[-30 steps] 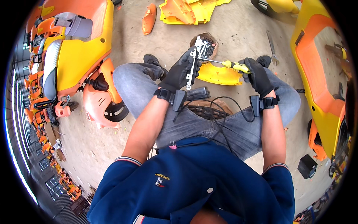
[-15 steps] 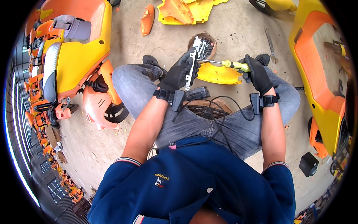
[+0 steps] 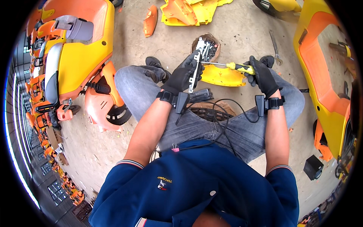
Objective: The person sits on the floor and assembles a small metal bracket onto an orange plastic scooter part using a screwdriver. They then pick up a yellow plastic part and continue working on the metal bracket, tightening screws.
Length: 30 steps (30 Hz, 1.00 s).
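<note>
My left hand [image 3: 180, 78], in a black glove, is closed around a long, narrow, silver-coloured metal strip with tabs and holes [image 3: 195, 72]. The strip stands nearly upright in the view, above my left knee. In my gloved right hand [image 3: 263, 75] is a screwdriver [image 3: 241, 68] with a yellow and black handle. Its shaft points left and its tip meets the strip beside my left fingers; the exact contact spot is too small to make out. Just beyond the strip, a round container [image 3: 216, 57] holds loose screws and metal parts. A curved yellow panel [image 3: 223, 76] lies below the screwdriver.
A yellow and orange scooter body [image 3: 81, 62] stands at my left, another yellow and orange body part [image 3: 321, 94] at my right. A wrench [image 3: 275, 47] lies on the floor. Yellow and orange panels [image 3: 185, 13] are piled ahead. A black cable [image 3: 227, 125] loops between my wrists.
The screwdriver handle and my right fingers have shifted very slightly, with the tip still at the strip. My left hand keeps its grip.
</note>
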### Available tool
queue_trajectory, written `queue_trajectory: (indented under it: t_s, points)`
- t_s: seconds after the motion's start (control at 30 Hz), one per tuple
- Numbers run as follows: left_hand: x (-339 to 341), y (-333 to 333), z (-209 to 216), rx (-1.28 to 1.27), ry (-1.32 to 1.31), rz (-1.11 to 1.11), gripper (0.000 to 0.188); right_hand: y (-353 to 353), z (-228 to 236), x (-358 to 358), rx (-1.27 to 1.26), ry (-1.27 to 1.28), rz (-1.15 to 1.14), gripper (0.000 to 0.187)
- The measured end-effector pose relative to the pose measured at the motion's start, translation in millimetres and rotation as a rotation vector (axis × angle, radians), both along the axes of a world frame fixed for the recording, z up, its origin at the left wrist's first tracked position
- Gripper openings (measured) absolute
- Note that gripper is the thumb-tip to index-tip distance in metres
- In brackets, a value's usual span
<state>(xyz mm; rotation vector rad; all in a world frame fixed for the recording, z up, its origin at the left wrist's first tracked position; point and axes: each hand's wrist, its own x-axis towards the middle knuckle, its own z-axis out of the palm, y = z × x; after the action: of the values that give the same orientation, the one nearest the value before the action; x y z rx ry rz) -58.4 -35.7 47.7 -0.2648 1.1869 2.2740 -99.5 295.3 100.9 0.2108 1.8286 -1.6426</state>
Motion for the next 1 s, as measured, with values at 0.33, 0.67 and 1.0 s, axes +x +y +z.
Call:
queue_trajectory:
  t_s: [0.33,0.67,1.0]
  points:
    - [-1.3,-0.4,1.9,0.024,-0.050,-0.013,0.058,5.0,-21.2,4.9,-0.380,-0.004,-0.167,0.028]
    - [-1.2,-0.9,-3.1,0.144,-0.086,0.014,0.061,10.3,-22.9,0.0,-0.043,0.170,0.030,0.023]
    - [2.0,-3.9,-6.2,-0.023,0.067,-0.041,0.040,-6.2,-9.0,3.6,-0.185,-0.069,-0.134,0.030]
